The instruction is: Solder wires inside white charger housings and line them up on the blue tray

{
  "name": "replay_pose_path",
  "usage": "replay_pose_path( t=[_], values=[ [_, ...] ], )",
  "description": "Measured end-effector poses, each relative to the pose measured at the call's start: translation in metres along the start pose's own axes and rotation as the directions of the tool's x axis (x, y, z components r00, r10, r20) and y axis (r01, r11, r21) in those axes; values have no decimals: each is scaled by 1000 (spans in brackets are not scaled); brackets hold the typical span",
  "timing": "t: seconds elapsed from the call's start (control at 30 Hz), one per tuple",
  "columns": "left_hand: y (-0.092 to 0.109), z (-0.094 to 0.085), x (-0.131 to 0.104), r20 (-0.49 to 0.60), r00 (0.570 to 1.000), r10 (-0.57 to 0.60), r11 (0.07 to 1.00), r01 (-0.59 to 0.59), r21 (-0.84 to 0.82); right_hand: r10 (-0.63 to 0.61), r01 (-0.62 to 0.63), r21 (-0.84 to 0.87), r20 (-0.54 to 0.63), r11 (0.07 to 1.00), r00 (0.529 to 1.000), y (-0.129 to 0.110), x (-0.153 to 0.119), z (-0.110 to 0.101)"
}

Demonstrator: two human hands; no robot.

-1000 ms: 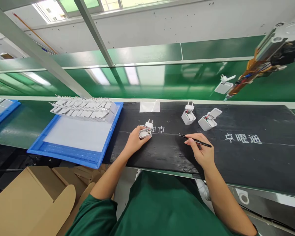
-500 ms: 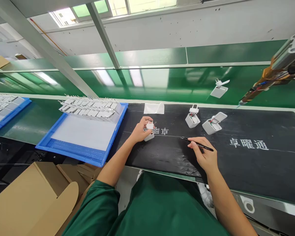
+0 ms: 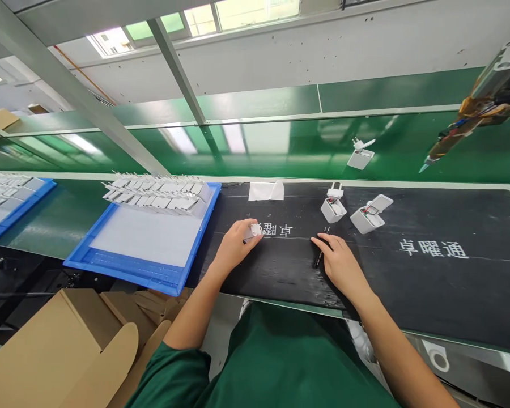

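My left hand [image 3: 234, 245] is closed around a small white plug charger housing [image 3: 255, 230], held just over the black mat [image 3: 280, 272]. Its thumb and fingers cover much of the housing. Black tweezers [image 3: 318, 259] are under the fingers of my right hand [image 3: 339, 262], tips pointing away from me, close to the mat. Part of the tweezers is hidden by the fingers. Beyond my right hand stand two white chargers, one with its pronged top [image 3: 335, 191] tipped up and one with its lid [image 3: 379, 203] open. Coloured wires show inside.
A blue tray [image 3: 130, 273] with rows of white chargers [image 3: 157, 191] sits left, another blue tray [image 3: 23, 207] farther left. An open charger [image 3: 360, 160] is by the green panel. A tool arm with a pointed nozzle [image 3: 436, 156] hangs at right. White paper [image 3: 266, 191] lies behind the mat.
My right hand has moved left, and the tweezers have turned from pointing left to pointing away from me. My left hand has tilted the charger housing and covers more of it.
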State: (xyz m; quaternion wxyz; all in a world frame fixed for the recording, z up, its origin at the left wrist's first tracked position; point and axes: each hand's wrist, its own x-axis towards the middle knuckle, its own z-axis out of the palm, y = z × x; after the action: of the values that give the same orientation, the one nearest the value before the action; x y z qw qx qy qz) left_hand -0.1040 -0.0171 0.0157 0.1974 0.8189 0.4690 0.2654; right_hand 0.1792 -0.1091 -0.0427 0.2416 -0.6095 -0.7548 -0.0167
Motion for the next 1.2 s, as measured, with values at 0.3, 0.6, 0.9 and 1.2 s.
replay_pose_path(
  t=[0.3,0.6,0.9,1.2],
  values=[
    [6,23,2,-105,961,-255,942,223,-252,11,-8,154,-16,988,1000,-4,37,-55],
    [6,34,-4,-116,968,-222,957,239,164,462,-416,-262,147,871,875,70,208,-80],
    [-5,15,17,-105,986,-128,875,162,455,569,-463,-335,395,820,722,92,276,-51],
    [-49,-9,60,-296,906,-304,796,412,443,241,-223,-92,425,971,873,13,215,-79]
  ],
)
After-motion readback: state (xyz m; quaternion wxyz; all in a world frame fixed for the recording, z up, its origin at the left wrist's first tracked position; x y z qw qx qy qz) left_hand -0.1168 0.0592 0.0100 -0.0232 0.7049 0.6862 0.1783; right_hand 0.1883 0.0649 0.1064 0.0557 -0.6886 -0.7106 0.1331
